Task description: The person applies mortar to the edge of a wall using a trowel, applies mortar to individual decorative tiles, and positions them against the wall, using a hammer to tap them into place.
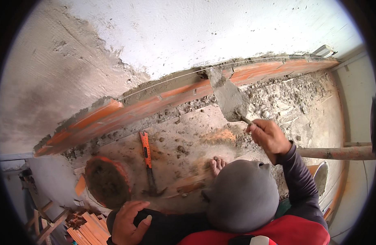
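Note:
My right hand (269, 136) grips the short handle of a trowel (231, 96), its broad blade coated in grey mortar. The blade's tip meets the top of a low orange brick wall (175, 96), beside a wet mortar bed (165, 85). A taut white string (155, 84) runs along that top edge. At the lower left, my left hand (131, 222) has its fingers apart and holds nothing, resting near dark cloth. Close to it stands an orange-rimmed bucket (124, 173) with grey mortar inside. A claw hammer (145, 149) with an orange and black handle lies on the floor.
Mortar crumbs litter the floor (188, 134) along the wall's foot. Orange bricks (88, 230) are stacked at the lower left. To the right are a pole (339, 153) and a pale container (321, 177). A bare foot (216, 164) shows beyond a rounded grey shape (243, 196).

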{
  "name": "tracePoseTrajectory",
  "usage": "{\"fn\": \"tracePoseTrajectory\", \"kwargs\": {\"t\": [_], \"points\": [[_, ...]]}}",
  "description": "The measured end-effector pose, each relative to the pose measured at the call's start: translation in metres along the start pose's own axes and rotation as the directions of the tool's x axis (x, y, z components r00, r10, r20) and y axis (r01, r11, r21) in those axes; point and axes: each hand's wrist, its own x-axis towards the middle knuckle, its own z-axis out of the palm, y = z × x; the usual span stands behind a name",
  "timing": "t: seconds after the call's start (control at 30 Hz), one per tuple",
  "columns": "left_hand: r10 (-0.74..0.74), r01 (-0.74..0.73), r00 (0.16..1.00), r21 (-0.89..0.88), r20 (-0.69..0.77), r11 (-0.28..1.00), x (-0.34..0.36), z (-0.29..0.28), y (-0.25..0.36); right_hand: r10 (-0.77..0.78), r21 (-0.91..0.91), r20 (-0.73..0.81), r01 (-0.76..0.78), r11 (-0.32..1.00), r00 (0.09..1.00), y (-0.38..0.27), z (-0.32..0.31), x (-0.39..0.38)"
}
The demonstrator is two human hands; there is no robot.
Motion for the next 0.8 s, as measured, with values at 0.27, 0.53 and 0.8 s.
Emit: {"fn": "tracePoseTrajectory", "kwargs": {"t": [0.27,0.53,0.8], "points": [[0.045,-0.045,0.999,-0.024,-0.008,0.999,-0.001,0.001,0.002,0.094,-0.266,0.115,-0.061,0.962,0.989,-0.051,-0.032,0.036],[0.058,-0.059,0.998,-0.011,-0.016,0.998,-0.007,0.0,0.001,0.066,-0.392,0.116,-0.015,0.92,0.991,-0.083,-0.044,0.029],[0.056,-0.056,0.998,-0.005,-0.022,0.998,-0.007,0.0,0.004,0.132,-0.469,0.127,-0.057,0.881,0.983,-0.085,-0.061,0.042]]}}
